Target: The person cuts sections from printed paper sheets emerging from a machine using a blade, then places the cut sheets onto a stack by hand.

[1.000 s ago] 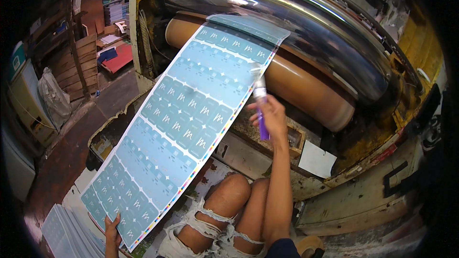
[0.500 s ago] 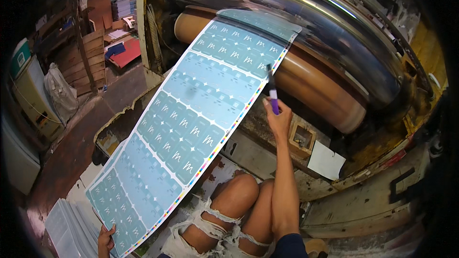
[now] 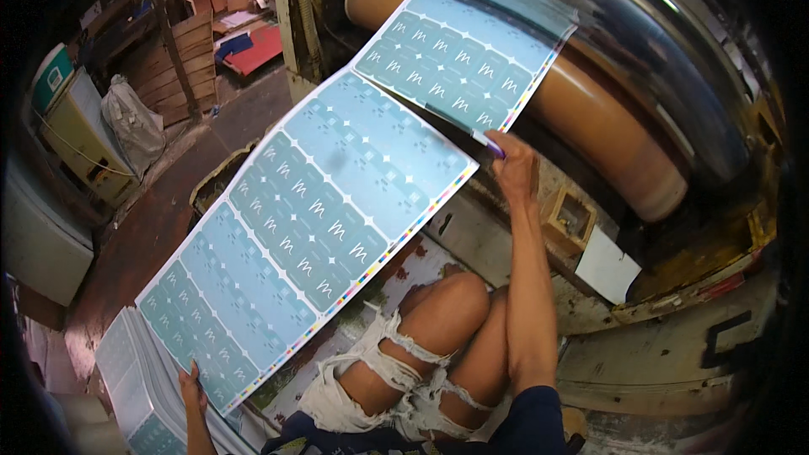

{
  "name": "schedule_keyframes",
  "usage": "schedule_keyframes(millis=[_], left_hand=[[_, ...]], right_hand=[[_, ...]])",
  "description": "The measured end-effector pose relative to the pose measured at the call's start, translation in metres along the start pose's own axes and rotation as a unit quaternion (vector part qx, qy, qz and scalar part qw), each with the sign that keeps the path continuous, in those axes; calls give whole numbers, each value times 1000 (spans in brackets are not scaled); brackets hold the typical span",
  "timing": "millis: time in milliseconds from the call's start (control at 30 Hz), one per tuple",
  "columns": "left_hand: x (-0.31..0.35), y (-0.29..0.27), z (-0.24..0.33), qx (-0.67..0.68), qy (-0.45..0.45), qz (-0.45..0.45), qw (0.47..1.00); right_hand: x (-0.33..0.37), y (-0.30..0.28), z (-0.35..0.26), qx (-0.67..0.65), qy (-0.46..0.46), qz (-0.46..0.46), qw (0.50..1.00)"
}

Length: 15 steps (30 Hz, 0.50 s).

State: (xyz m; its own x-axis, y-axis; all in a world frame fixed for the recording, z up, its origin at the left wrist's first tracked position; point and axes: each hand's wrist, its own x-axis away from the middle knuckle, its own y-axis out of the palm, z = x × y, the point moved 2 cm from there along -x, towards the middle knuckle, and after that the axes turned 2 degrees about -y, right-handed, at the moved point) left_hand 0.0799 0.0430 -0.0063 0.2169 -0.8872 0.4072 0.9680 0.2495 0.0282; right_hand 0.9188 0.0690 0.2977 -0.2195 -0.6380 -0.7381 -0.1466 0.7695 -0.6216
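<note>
Printed sheet, pale blue and long, slopes from a brown machine roller down toward a stack of sheets on the floor. Left hand pinches its lower corner; right hand, closed around a purple pen, touches its upper edge. Judged step: drawing the sheet off the roller, which calls for a steady two-handed pull.

Your right hand w/ the purple pen dropped from the brown roller to the pale-blue printed sheet's right edge.
</note>
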Motion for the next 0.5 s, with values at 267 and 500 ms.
schedule_keyframes(millis=[267, 500], left_hand=[[-38, -89, -18, -89, -31, 28, 995], [-67, -49, -44, -56, -83, 64, 993]], right_hand=[[58, 32, -65, -38, 42, -21, 998], [58, 20, -95, -99, 42, -53, 993]])
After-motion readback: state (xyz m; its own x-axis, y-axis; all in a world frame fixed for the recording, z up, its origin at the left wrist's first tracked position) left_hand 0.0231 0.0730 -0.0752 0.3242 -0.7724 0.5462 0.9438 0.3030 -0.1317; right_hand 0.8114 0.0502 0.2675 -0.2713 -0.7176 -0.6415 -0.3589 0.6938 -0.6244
